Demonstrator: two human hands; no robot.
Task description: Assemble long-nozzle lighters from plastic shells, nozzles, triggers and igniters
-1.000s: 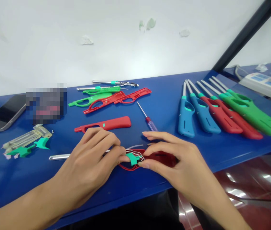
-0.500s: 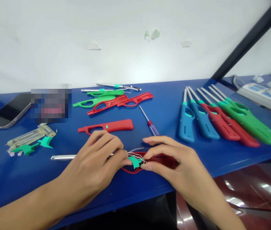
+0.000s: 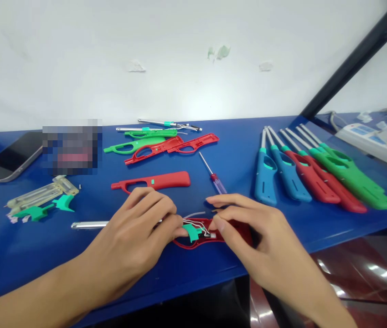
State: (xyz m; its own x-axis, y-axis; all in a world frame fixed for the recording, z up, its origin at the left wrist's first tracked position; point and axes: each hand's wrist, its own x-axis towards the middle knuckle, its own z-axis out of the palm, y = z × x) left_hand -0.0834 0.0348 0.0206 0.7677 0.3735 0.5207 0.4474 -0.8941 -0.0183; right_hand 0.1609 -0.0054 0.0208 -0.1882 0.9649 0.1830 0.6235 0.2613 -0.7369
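My left hand (image 3: pixel 138 228) is closed on an opened red gas lighter, its fingers over the barrel and its thumb against the green trigger (image 3: pixel 192 233). The metal barrel (image 3: pixel 89 225) sticks out to the left from under this hand. Beneath the trigger lies the red half shell (image 3: pixel 193 246), with thin white wires (image 3: pixel 198 222) and a small white-tipped part (image 3: pixel 211 235) in it. At the wires, my right hand (image 3: pixel 248 228) has thumb and index finger close together; anything between them is hidden. It covers part of the shell's handle end.
A loose red half shell (image 3: pixel 172 179) and a screwdriver (image 3: pixel 214 175) lie behind my hands. Farther back are green and red shells (image 3: pixel 155 148). Assembled lighters (image 3: pixel 299 171) lie right; clear tanks (image 3: pixel 36 196), green triggers (image 3: pixel 36 212) and a phone (image 3: pixel 8 157) lie left.
My right thumb and index finger have lifted off the wire ends and shifted slightly up, uncovering the small white-tipped part. My left hand stays nearly still.
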